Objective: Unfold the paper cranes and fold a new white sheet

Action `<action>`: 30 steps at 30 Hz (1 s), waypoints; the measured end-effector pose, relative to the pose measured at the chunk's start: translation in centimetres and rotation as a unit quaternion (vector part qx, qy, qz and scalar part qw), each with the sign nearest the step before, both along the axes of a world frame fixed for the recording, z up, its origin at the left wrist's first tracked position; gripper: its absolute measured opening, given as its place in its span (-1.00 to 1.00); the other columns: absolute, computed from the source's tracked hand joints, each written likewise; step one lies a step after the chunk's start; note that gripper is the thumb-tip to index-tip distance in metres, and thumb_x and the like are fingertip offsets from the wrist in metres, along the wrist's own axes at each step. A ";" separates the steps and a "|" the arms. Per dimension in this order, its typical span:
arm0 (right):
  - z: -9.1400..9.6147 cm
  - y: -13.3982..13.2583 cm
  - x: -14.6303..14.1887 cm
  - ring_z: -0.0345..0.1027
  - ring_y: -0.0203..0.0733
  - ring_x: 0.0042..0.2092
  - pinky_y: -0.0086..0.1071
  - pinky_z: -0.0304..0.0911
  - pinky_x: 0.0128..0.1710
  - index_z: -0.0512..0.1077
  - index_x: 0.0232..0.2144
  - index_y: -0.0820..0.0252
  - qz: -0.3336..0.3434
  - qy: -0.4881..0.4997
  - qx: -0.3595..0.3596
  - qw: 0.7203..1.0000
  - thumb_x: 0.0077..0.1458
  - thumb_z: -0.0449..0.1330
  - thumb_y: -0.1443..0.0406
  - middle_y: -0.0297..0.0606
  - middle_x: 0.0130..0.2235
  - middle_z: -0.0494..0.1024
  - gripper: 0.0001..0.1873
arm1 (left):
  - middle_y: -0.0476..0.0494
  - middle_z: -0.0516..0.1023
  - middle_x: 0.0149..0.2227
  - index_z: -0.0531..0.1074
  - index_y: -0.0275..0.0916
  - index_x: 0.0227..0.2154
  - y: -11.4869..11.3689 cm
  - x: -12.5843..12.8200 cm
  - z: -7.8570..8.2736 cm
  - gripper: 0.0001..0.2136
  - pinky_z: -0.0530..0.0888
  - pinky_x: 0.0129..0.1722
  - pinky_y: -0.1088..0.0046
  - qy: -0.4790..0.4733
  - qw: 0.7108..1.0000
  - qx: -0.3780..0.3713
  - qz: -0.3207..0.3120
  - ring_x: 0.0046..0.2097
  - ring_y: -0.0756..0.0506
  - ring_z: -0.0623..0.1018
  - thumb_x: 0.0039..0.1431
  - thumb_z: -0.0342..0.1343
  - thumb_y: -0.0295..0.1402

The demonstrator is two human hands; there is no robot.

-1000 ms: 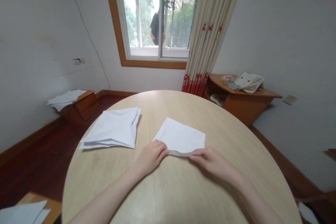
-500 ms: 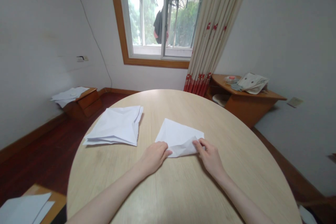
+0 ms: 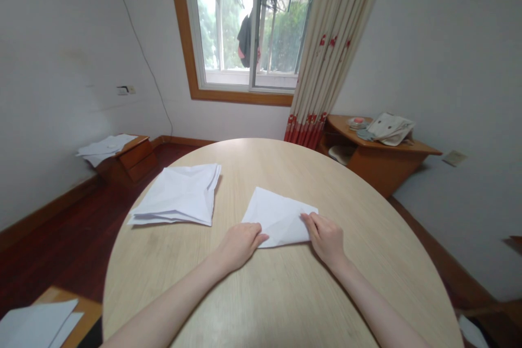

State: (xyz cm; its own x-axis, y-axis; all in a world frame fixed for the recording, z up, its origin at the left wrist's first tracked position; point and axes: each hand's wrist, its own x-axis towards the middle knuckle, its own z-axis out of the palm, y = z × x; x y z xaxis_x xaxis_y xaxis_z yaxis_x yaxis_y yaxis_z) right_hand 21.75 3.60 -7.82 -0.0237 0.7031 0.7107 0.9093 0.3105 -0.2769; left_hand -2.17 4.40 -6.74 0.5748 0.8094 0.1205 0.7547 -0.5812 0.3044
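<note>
I see room on the table (image 3: 387,244) for a hand to pass between the paper stack (image 3: 177,194) and the sheet (image 3: 279,215), or round the sheet's far edge; nearer the person, the left hand (image 3: 240,244) and right hand (image 3: 327,236) block the way.

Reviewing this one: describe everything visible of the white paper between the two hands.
The white paper looks plain, thin and slightly creased, with a flap apparently folded over along its near side. It lies roughly flat on the pale round table, one corner pointing away. The left hand touches its near left part, the right hand its right end, hiding some outline; whether they pinch or press is unclear.
</note>
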 end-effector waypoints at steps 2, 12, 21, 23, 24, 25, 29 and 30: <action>0.0 0.0 0.1 0.10 -0.29 -0.62 -0.38 -0.11 -0.53 0.28 -0.71 0.15 -0.007 -0.018 -0.003 1.000 0.30 -0.20 -0.02 -0.30 -0.70 0.33 -0.34 | -0.10 0.55 -0.38 0.37 -0.22 -0.40 0.0 0.0 0.0 -0.69 0.30 -0.36 0.46 0.000 1.000 0.002 -0.002 -0.30 -0.11 0.54 0.37 -0.15 -0.20; -0.2 0.5 0.6 0.23 -0.20 -0.53 -0.37 -0.09 -0.49 0.42 -0.60 0.18 -0.085 -0.087 -0.056 0.991 0.30 -0.31 -0.05 -0.17 -0.60 0.45 -0.26 | -0.11 0.53 -0.39 0.38 -0.24 -0.42 -0.2 0.0 0.1 -0.70 0.28 -0.37 0.44 0.002 1.000 0.017 -0.001 -0.32 -0.12 0.52 0.36 -0.13 -0.24; 0.3 0.6 1.5 0.24 -0.10 -0.44 -0.32 0.04 -0.39 0.39 -0.60 0.15 -0.096 -0.074 -0.057 0.991 0.31 -0.28 0.00 -0.19 -0.56 0.39 -0.33 | -0.08 0.48 -0.39 0.40 -0.24 -0.43 -0.1 -0.2 -0.2 -0.72 0.32 -0.28 0.40 -0.010 0.997 0.056 -0.049 -0.29 -0.10 0.46 0.34 -0.08 -0.27; 0.4 0.4 1.2 0.26 -0.08 -0.41 -0.29 0.06 -0.36 0.38 -0.56 0.15 -0.086 -0.060 -0.045 0.993 0.32 -0.22 0.06 -0.19 -0.54 0.42 -0.42 | -0.10 0.46 -0.35 0.41 -0.24 -0.44 -0.1 -0.2 -0.1 -0.74 0.35 -0.25 0.37 -0.023 0.996 0.066 -0.056 -0.26 -0.11 0.44 0.33 -0.06 -0.29; 0.5 0.3 1.0 0.28 -0.07 -0.38 -0.28 0.08 -0.33 0.38 -0.52 0.15 -0.078 -0.049 -0.035 0.995 0.31 -0.19 0.10 -0.19 -0.50 0.45 -0.49 | -0.12 0.45 -0.31 0.42 -0.25 -0.44 -0.2 -0.2 -0.1 -0.75 0.37 -0.22 0.34 -0.037 0.995 0.071 -0.059 -0.23 -0.13 0.43 0.32 -0.04 -0.30; 0.6 0.1 0.8 0.30 -0.06 -0.34 -0.27 0.10 -0.29 0.38 -0.46 0.16 -0.067 -0.040 -0.022 0.997 0.30 -0.15 0.14 -0.18 -0.45 0.48 -0.56 | -0.14 0.45 -0.26 0.42 -0.25 -0.44 -0.3 -0.2 0.0 -0.77 0.38 -0.18 0.31 -0.054 0.994 0.075 -0.062 -0.19 -0.14 0.42 0.30 -0.01 -0.32; 1.1 -0.7 -0.3 0.33 -0.01 -0.20 -0.22 0.14 -0.17 0.36 -0.19 0.22 -0.035 -0.038 0.032 0.998 0.25 -0.08 0.28 -0.10 -0.24 0.52 -0.76 | -0.20 0.39 -0.12 0.42 -0.27 -0.47 -0.8 0.0 0.1 -0.80 0.38 -0.04 0.26 -0.117 0.988 0.060 -0.077 -0.04 -0.16 0.37 0.26 0.03 -0.38; 1.3 -0.9 -0.5 0.33 0.01 -0.17 -0.20 0.15 -0.15 0.35 -0.14 0.22 -0.028 -0.047 0.041 0.998 0.24 -0.08 0.31 -0.08 -0.20 0.52 -0.75 | -0.20 0.39 -0.12 0.42 -0.27 -0.48 -0.9 0.0 0.1 -0.79 0.39 -0.04 0.27 -0.120 0.989 0.051 -0.076 -0.04 -0.15 0.38 0.27 0.03 -0.38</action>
